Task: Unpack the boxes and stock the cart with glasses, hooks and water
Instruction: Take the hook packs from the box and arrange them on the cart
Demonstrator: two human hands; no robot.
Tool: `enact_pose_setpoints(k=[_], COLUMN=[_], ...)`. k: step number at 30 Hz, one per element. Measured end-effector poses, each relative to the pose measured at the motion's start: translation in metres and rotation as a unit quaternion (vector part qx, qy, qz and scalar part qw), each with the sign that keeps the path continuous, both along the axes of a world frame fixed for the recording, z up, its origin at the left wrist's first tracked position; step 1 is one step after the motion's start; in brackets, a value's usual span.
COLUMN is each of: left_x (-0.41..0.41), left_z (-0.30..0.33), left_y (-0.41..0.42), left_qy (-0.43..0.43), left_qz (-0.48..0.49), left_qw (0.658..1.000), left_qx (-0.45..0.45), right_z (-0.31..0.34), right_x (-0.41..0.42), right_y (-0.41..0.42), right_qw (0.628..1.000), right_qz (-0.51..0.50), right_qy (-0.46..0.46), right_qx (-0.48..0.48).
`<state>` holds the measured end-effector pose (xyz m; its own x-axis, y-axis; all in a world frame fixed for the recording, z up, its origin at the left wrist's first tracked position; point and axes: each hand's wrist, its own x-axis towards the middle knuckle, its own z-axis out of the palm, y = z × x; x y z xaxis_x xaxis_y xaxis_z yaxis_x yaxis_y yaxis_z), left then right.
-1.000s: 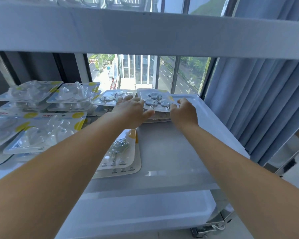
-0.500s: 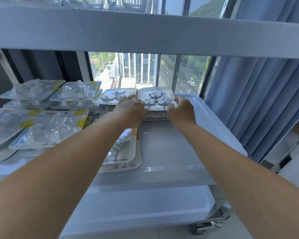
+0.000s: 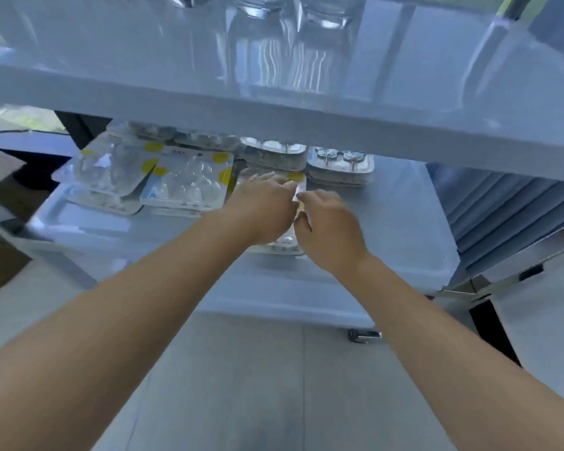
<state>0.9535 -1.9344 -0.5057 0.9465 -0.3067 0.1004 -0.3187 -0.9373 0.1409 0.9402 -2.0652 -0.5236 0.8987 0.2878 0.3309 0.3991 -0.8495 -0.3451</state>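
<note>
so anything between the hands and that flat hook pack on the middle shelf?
Nothing visible. Left hand and right hand are already on the flat clear blister pack of hooks, which lies on the pale shelf.

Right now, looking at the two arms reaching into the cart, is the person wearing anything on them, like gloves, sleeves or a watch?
Nothing shows on them. Both forearms are bare as far up as the picture goes, with no sleeve edge in view. The left hand and the right hand wear no gloves, and no watch, bracelet or ring can be seen on the wrists or fingers. The picture is a little blurred, so a thin ring could be missed.
</note>
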Motion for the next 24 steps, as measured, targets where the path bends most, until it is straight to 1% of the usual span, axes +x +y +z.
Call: enact_pose_setpoints(k=[3,5,7,8,9,11,13,16,17,18,20,22,24], left_x=[-0.063,-0.103,-0.144,-0.164,-0.184,-0.222,-0.252,-0.287,-0.296,-0.305,-0.321,-0.332,-0.336], left_z=[0.035,0.065,0.097,0.116,0.136,0.173,0.215,0.271,0.287,0.302,0.327,0.348,0.365], left_y=[0.016,0.026,0.039,0.047,0.057,0.08,0.104,0.15,0.169,0.19,0.236,0.282,0.322], left_qy=[0.044,0.08,0.075,0.068,0.082,0.097,0.112,0.117,0.111,0.105,0.093,0.076,0.092], left_qz=[0.005,0.038,0.064,0.075,0.099,0.152,0.202,0.263,0.282,0.3,0.334,0.36,0.376], left_qw=[0.999,0.996,0.994,0.994,0.989,0.978,0.967,0.952,0.947,0.942,0.931,0.926,0.918], left_qx=[-0.022,-0.028,-0.037,-0.048,-0.072,-0.104,-0.104,-0.099,-0.104,-0.113,-0.114,-0.09,-0.087], right_z=[0.041,0.078,0.117,0.139,0.159,0.204,0.246,0.303,0.317,0.33,0.354,0.373,0.382], right_x=[-0.048,-0.08,-0.113,-0.13,-0.146,-0.175,-0.194,-0.213,-0.215,-0.215,-0.216,-0.218,-0.221], right_y=[0.019,0.031,0.044,0.052,0.06,0.082,0.11,0.164,0.183,0.201,0.238,0.279,0.32], right_qw=[0.997,0.991,0.983,0.981,0.983,0.985,0.981,0.967,0.959,0.954,0.95,0.949,0.95], right_qz=[0.007,0.01,0.014,0.025,0.043,0.069,0.104,0.144,0.158,0.178,0.188,0.191,0.198], right_qy=[0.078,0.125,0.162,0.159,0.133,0.117,0.133,0.169,0.183,0.189,0.208,0.216,0.211], right_qx=[-0.018,-0.043,-0.086,-0.104,-0.119,-0.107,-0.093,-0.123,-0.147,-0.15,-0.137,-0.127,-0.117])
